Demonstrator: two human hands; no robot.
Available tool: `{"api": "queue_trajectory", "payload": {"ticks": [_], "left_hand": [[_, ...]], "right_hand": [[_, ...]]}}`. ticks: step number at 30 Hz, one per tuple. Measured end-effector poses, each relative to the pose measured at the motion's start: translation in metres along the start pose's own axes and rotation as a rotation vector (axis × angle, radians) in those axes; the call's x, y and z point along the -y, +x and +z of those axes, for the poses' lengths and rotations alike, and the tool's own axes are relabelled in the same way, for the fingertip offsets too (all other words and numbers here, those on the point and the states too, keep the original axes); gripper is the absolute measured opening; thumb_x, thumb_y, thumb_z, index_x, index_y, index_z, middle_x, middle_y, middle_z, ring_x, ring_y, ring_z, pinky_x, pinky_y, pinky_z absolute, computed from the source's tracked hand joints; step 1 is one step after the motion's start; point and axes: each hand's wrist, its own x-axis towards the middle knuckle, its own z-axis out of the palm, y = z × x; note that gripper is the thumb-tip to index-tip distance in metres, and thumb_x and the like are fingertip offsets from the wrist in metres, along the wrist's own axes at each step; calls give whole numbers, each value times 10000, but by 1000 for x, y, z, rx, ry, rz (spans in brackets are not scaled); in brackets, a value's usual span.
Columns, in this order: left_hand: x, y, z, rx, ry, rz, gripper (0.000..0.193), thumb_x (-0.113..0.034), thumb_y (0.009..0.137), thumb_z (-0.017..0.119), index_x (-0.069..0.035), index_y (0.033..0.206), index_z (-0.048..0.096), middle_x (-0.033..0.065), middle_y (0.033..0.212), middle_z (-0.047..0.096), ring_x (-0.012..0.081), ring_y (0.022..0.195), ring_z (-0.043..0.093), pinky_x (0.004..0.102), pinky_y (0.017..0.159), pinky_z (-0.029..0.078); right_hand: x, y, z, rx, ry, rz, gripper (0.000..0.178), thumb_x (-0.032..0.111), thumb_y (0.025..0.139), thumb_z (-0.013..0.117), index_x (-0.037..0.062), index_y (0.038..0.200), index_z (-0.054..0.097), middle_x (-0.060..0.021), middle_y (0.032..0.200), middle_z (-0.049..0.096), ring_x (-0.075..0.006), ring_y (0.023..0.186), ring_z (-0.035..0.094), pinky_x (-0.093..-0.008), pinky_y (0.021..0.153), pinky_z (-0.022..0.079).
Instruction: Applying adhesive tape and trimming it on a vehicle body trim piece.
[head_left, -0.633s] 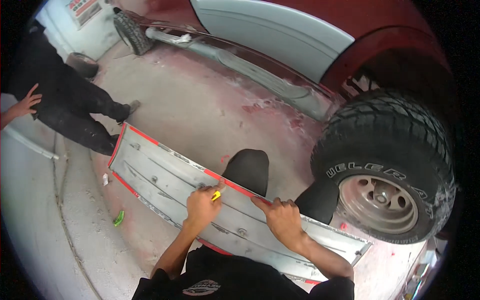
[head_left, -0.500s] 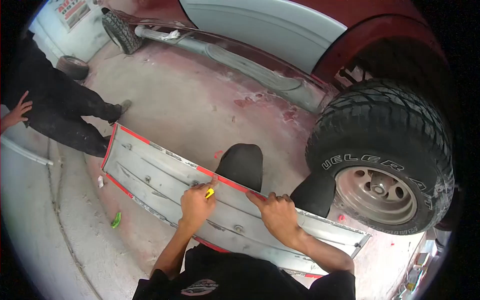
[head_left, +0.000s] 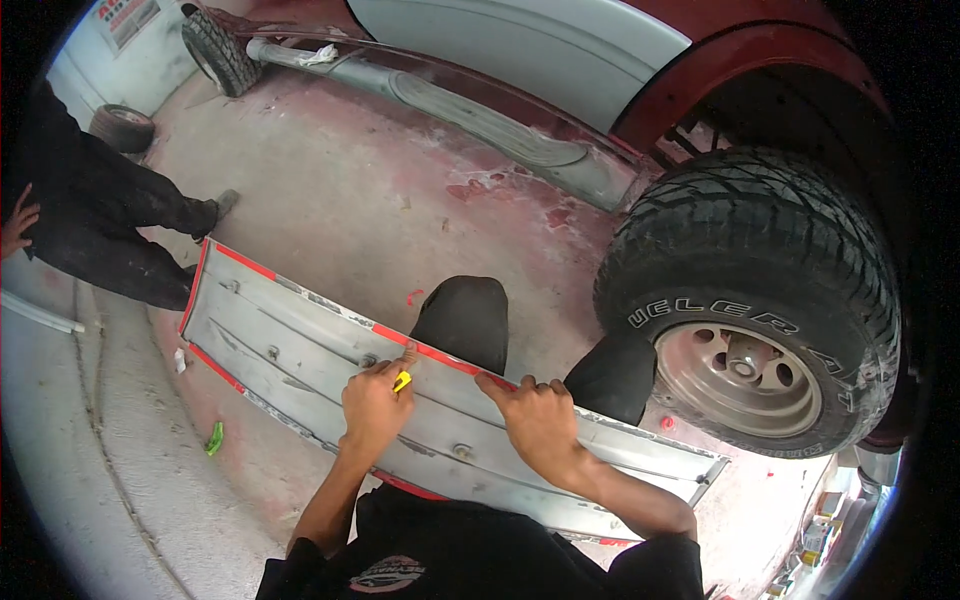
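A long, light grey panel [head_left: 300, 340] lies across my lap, its inner side with small round studs facing up. Strips of red tape [head_left: 440, 357] run along parts of its edges. My left hand [head_left: 372, 410] is closed on a small yellow tool [head_left: 402, 382], mostly hidden in the palm. Its index finger reaches the taped far edge. Farther right along that edge, my right hand [head_left: 540, 425] grips the panel, fingers bent over the rim and index finger lying on the red strip. My knees [head_left: 462, 325] show beyond the far edge.
A large off-road tyre [head_left: 750, 260] stands close on the right, under a dark red vehicle [head_left: 765, 70] with a grey side step [head_left: 480, 125]. A person in dark clothes [head_left: 110, 200] stands at the left. A green scrap [head_left: 214, 438] lies on the floor.
The whole view has shifted slightly, so things appear a little farther left and higher. Both hands keep nearly the same places on the panel's edge.
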Motion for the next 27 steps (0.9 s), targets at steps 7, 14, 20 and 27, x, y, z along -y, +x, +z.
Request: {"api": "queue_trajectory", "payload": {"ticks": [7,14,20,27], "left_hand": [[-38,-8,11,163,-93,98,374,-95,774,669,-128,1144,709,106,862,698,351,717,670,442,614,539],[-33,-13,22,227,-233,183,263,-103,773,656,-63,1029,701,111,885,719,347,722,681,442,633,549],[-21,-3,3,143,-254,138,479,-7,768,601,-167,1205,715,182,724,629,354,597,614,407,567,486],[16,9,-16,87,-2,-33,546,-72,759,627,-253,1271,679,159,697,638,375,611,614,467,588,495]], "right_hand": [[1,0,-2,17,-8,15,652,81,771,651,285,1381,548,-91,745,621,-228,609,646,-372,662,526],[2,-3,3,-9,-20,21,678,91,770,652,289,1407,528,-89,745,609,-219,611,642,-373,663,505],[1,-2,0,26,4,28,660,81,784,633,283,1404,532,-95,752,608,-225,615,645,-385,685,514],[4,0,1,3,-2,35,633,74,784,628,274,1381,557,-99,741,604,-231,610,643,-384,674,516]]}}
